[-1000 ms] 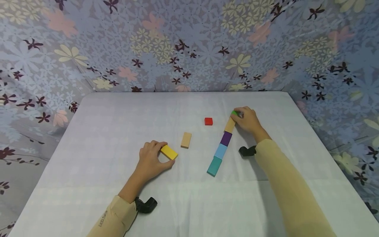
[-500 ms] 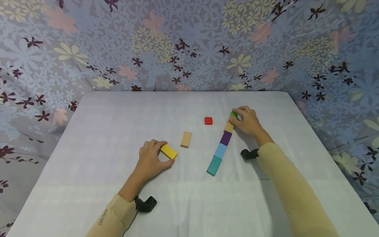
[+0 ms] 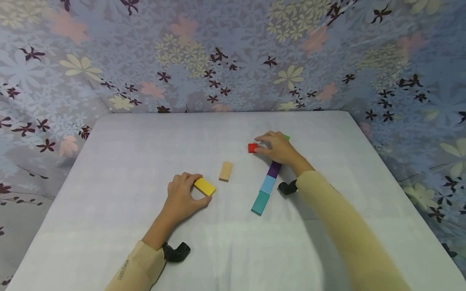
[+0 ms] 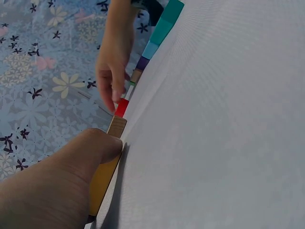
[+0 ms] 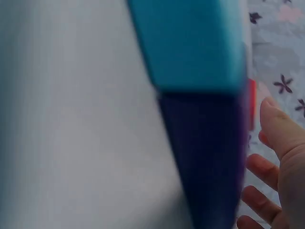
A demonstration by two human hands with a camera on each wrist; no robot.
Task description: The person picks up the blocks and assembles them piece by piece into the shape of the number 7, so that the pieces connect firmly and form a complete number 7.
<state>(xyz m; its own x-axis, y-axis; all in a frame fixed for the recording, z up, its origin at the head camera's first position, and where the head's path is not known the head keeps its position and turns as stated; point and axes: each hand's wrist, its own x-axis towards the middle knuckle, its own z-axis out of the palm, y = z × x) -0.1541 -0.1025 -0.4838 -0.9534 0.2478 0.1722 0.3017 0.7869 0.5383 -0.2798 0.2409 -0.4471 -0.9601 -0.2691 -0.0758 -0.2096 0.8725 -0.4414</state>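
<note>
On the left of the white table my left hand [image 3: 182,198] holds a yellow wooden block [image 3: 204,186] between thumb and fingers; the left wrist view shows the thumb against it. My right hand [image 3: 282,149] reaches over a slanting row of blocks, thumb and index finger parted beside a small red block [image 3: 252,148]. Whether the thumb touches the red block is unclear. The row has a teal block [image 3: 260,203], a light blue block [image 3: 267,184], a purple block [image 3: 274,169] and, at its far end, a green block [image 3: 287,137] partly covered by my right hand.
A plain wood block [image 3: 225,171] lies between the yellow block and the row. The white-covered table [image 3: 145,141] ends at a floral cloth [image 3: 233,56] behind it. A black curved piece [image 3: 287,187] sticks out at the right cuff, another black piece [image 3: 177,252] at the left.
My right hand has left the green block at the row's far end and moved left to the red block. My left hand stays at the yellow block.
</note>
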